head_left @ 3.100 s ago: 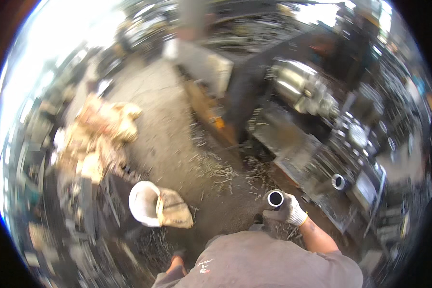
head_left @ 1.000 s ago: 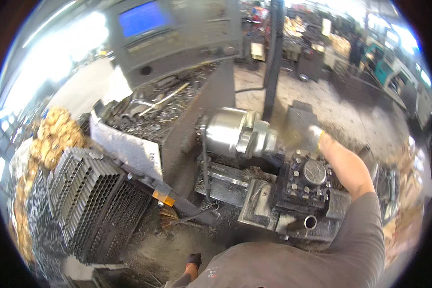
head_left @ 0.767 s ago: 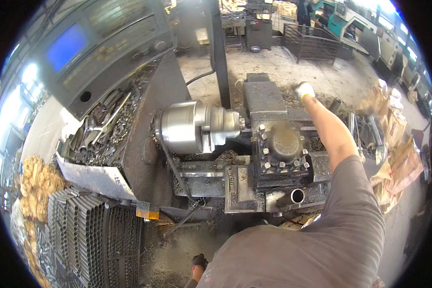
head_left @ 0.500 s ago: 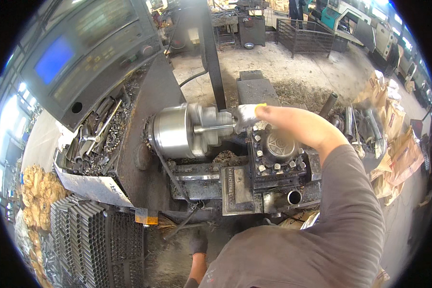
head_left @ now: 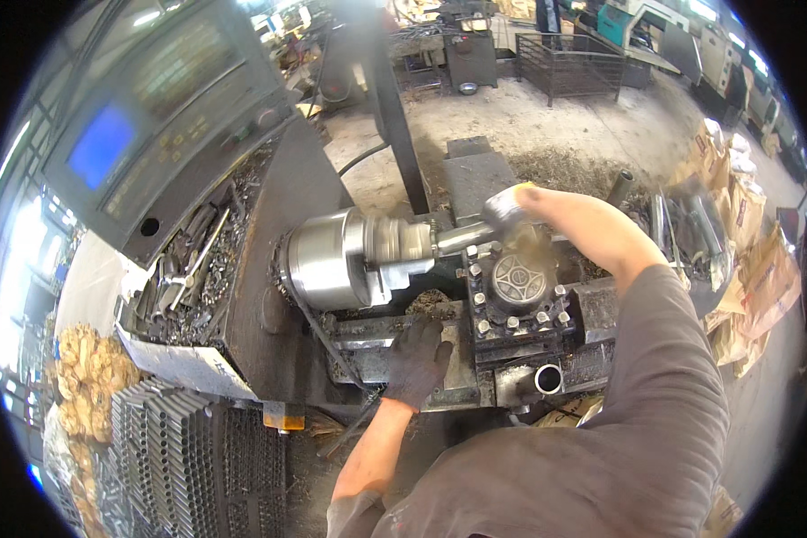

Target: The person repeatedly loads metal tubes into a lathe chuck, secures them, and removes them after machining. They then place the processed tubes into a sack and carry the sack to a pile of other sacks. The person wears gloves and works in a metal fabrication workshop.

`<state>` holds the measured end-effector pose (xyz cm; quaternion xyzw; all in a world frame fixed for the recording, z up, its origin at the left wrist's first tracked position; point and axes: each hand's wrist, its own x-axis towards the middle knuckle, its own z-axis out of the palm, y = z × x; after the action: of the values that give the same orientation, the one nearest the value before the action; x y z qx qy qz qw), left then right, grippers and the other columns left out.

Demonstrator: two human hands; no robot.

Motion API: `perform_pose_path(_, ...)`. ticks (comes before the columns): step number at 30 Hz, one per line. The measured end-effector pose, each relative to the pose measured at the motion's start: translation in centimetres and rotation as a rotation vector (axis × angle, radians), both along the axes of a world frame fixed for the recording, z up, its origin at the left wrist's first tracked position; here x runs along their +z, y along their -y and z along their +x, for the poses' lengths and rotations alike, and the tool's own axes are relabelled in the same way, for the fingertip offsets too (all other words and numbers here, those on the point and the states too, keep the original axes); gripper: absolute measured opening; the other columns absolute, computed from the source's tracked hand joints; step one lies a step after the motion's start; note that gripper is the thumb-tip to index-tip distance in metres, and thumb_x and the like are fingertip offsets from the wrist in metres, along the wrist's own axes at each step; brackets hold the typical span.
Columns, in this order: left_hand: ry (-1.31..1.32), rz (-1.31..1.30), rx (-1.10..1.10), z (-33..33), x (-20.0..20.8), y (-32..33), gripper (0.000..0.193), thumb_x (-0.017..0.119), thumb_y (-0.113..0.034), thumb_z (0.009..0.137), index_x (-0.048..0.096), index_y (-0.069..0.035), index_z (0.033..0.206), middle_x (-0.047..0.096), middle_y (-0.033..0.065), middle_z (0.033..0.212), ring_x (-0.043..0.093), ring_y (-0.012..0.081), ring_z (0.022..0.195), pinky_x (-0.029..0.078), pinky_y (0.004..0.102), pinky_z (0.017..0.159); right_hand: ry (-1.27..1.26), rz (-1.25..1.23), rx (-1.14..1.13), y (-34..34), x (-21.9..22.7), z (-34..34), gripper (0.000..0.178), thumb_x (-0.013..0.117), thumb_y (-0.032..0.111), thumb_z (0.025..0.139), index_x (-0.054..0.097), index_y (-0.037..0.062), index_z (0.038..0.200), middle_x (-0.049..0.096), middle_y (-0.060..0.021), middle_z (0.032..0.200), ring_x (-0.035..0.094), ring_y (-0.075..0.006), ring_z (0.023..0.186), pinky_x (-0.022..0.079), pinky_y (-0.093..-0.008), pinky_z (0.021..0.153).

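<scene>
A steel lathe chuck (head_left: 325,260) stands at the centre left, its stepped jaws (head_left: 399,242) pointing right. From the jaws a shiny metal tube (head_left: 463,238) reaches to my right hand (head_left: 504,208). That hand wears a pale glove with a yellow cuff and is closed round the tube's right end; a blur partly hides its fingers. In a dark glove, my left hand (head_left: 419,363) is spread over the lathe slide below the jaws, its fingers apart and holding nothing. Close to my right hand stands the bolted tool post (head_left: 518,285) with its round cap.
A control panel with a blue screen (head_left: 101,146) rises at the left. Below it lie a tray of chips and tools (head_left: 184,269) and stacked metal tubes (head_left: 166,448). A short pipe (head_left: 547,378) sticks out near my body. Paper sacks (head_left: 767,260) stand at the right.
My left hand has come up from below onto the lathe slide. My right hand has moved right, away from the jaws; a thicker tube now shows where a thin rod was.
</scene>
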<state>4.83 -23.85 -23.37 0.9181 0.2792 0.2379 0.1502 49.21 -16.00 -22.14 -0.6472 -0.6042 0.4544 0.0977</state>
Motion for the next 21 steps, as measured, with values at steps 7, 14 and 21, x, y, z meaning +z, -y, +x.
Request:
perform_pose_path(7, -0.009, -0.316, -0.049, -4.2, -0.3, 1.9, 0.028, 0.073, -0.027, 0.094, 0.073, -0.007, 0.113, 0.075, 0.0145, 0.111, 0.074, 0.0336, 0.102, 0.058, 0.0455, 0.088, 0.317, 0.691, -0.703, 22.7, 9.8, -0.5, 0.040, 0.079, 0.020, 0.079, 0.068, 0.0020, 0.113, 0.074, -0.0198, 0.102, 0.071, -0.0280, 0.086, 0.057, -0.0414, 0.080)
perform_pose_path(14, 0.042, -0.512, -0.031, -6.9, -2.7, 3.2, 0.027, 0.072, -0.022, 0.095, 0.073, -0.006, 0.116, 0.075, 0.0181, 0.112, 0.074, 0.0351, 0.102, 0.058, 0.0437, 0.089, 0.322, 0.199, -1.534, 51.5, -0.3, -11.8, 0.037, 0.075, 0.018, 0.079, 0.068, -0.0025, 0.109, 0.070, -0.0136, 0.078, 0.067, -0.0209, 0.063, 0.058, -0.0395, 0.062)
perform_pose_path(21, -0.063, -0.423, -0.211, -3.9, -0.2, 2.9, 0.022, 0.070, -0.018, 0.097, 0.072, -0.006, 0.116, 0.075, 0.0180, 0.107, 0.074, 0.0350, 0.100, 0.058, 0.0436, 0.085, 0.062, 0.389, -1.174, 47.1, 2.9, -20.9, 0.045, 0.075, 0.023, 0.091, 0.068, 0.0020, 0.129, 0.077, -0.0208, 0.109, 0.076, -0.0302, 0.103, 0.059, -0.0397, 0.090)
